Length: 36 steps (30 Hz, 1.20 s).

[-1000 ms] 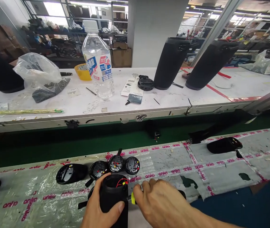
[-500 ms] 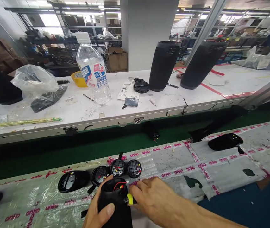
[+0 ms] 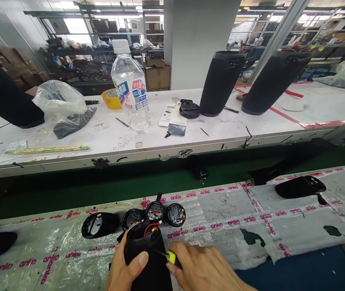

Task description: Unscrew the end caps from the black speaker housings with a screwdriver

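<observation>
My left hand [image 3: 129, 260] is closed round a black fabric-covered cylindrical speaker [image 3: 151, 268], its thumb across the front. The speaker stands tilted with its open top toward me, and red wires with small connectors [image 3: 153, 229] stick out. My right hand [image 3: 201, 266] is closed on a screwdriver [image 3: 172, 258] with a yellow and black handle. Its thin shaft points left and reaches the speaker's fabric side just below the rim; whether the tip is pressed in cannot be made out. Just beyond the speaker lie several round black caps [image 3: 176, 214] with wires inside.
More speaker bodies lie on the plastic-covered lower surface [image 3: 208, 242], one at left [image 3: 107, 224] and one at right [image 3: 299, 187]. The white shelf [image 3: 105, 137] behind holds a water bottle [image 3: 131, 93], a yellow tape roll [image 3: 111, 99], a plastic bag [image 3: 58, 99] and upright speakers [image 3: 222, 85].
The screwdriver and my right hand have moved slightly down, from the speaker's rim to its side, and more of the shaft shows. The view has shifted, so the surroundings sit further right.
</observation>
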Each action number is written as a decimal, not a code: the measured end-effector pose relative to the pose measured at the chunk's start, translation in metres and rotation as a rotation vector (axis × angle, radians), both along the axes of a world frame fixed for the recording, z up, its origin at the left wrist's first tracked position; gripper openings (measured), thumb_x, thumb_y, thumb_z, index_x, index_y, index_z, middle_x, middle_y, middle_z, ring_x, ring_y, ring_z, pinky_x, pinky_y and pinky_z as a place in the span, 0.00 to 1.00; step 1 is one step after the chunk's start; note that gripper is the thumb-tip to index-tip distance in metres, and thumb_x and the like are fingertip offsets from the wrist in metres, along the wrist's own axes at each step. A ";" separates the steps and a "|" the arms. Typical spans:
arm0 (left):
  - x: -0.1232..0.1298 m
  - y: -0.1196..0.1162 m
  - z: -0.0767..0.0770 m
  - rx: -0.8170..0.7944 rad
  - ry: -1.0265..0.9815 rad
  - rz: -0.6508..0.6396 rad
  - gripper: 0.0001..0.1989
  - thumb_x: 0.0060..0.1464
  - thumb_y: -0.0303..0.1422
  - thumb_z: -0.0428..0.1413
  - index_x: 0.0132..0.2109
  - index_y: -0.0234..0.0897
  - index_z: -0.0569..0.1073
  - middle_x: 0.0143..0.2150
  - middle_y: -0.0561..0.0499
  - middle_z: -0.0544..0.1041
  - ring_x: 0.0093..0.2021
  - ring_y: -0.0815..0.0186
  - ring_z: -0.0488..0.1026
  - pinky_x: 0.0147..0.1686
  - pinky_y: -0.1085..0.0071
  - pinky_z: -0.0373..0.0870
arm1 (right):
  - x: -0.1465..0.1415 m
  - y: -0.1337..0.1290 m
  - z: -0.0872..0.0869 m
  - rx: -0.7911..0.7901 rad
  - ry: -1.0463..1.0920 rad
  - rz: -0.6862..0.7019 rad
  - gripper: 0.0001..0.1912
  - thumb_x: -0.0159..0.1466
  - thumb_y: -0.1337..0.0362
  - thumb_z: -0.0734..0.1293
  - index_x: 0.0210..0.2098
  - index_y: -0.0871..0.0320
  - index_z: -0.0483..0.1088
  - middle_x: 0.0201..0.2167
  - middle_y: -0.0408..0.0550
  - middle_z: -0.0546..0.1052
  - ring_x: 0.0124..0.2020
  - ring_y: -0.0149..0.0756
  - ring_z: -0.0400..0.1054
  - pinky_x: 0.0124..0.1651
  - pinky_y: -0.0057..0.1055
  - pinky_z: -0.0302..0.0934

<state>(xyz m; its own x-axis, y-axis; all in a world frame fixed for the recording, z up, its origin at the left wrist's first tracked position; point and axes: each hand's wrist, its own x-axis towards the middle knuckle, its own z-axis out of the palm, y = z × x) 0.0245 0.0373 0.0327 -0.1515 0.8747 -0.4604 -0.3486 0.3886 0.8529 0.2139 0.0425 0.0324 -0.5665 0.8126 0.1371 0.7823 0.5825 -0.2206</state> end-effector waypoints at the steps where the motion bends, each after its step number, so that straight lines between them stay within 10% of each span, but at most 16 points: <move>1: -0.001 0.000 0.001 0.012 0.028 0.004 0.37 0.37 0.51 0.70 0.55 0.43 0.75 0.46 0.45 0.86 0.50 0.42 0.82 0.49 0.54 0.79 | -0.003 -0.001 -0.003 0.006 -0.008 -0.003 0.17 0.65 0.64 0.71 0.44 0.51 0.56 0.26 0.35 0.77 0.19 0.40 0.74 0.20 0.36 0.43; 16: -0.011 0.000 -0.010 0.065 0.383 -0.026 0.42 0.40 0.55 0.68 0.60 0.41 0.70 0.52 0.45 0.83 0.52 0.46 0.80 0.50 0.59 0.76 | -0.013 -0.005 -0.014 0.052 -0.007 -0.087 0.18 0.66 0.62 0.70 0.43 0.50 0.54 0.24 0.33 0.76 0.17 0.40 0.74 0.19 0.37 0.44; 29: -0.006 0.000 -0.007 0.121 0.869 0.031 0.36 0.42 0.47 0.64 0.59 0.43 0.70 0.55 0.42 0.79 0.58 0.39 0.75 0.59 0.44 0.70 | -0.025 -0.012 -0.022 0.094 -0.184 -0.132 0.19 0.65 0.58 0.72 0.40 0.51 0.55 0.20 0.38 0.75 0.13 0.42 0.70 0.17 0.39 0.37; 36: -0.009 0.003 -0.005 0.074 0.722 0.065 0.35 0.43 0.48 0.66 0.57 0.43 0.71 0.54 0.43 0.80 0.58 0.39 0.76 0.61 0.44 0.70 | -0.037 -0.017 -0.022 0.052 -0.069 -0.222 0.16 0.64 0.58 0.74 0.40 0.52 0.61 0.24 0.38 0.78 0.17 0.42 0.74 0.18 0.35 0.54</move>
